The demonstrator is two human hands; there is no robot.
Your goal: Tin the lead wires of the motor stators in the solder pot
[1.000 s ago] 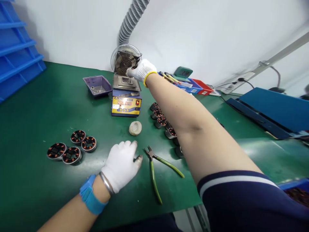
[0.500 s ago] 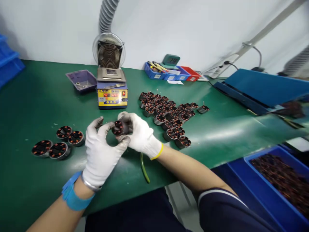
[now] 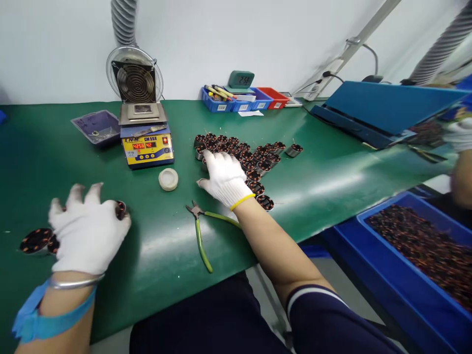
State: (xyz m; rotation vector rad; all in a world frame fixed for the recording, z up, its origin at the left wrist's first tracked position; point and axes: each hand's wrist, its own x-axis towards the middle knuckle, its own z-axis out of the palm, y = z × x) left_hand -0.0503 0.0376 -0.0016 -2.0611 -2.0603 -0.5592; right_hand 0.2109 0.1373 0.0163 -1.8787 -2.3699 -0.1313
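My left hand (image 3: 86, 228), in a white glove, reaches over the small group of round coil parts at the left. A coil part (image 3: 120, 210) shows at its thumb, in its grasp; its fingertips rest near others partly hidden below. One more coil part (image 3: 36, 241) sits left of the hand. My gloved right hand (image 3: 224, 178) lies over the left side of the larger cluster of coil parts (image 3: 263, 166); what its fingers touch is hidden. Green-handled cutters (image 3: 199, 231) lie open on the table, and a round white disc (image 3: 168, 179) sits between the hands.
Behind stands a yellow-blue heating unit (image 3: 147, 147) with a fan, beside a purple tray (image 3: 96, 127). Small blue and red bins (image 3: 273, 98) and a clock (image 3: 241, 79) are at the back. A blue crate (image 3: 416, 246) of parts is lower right; another person's gloved hand (image 3: 459, 133) shows far right.
My hands have parted: the left moved to the left group with the coil part, the right to the large cluster. The white disc and the whole cutters now show. The view has shifted right.
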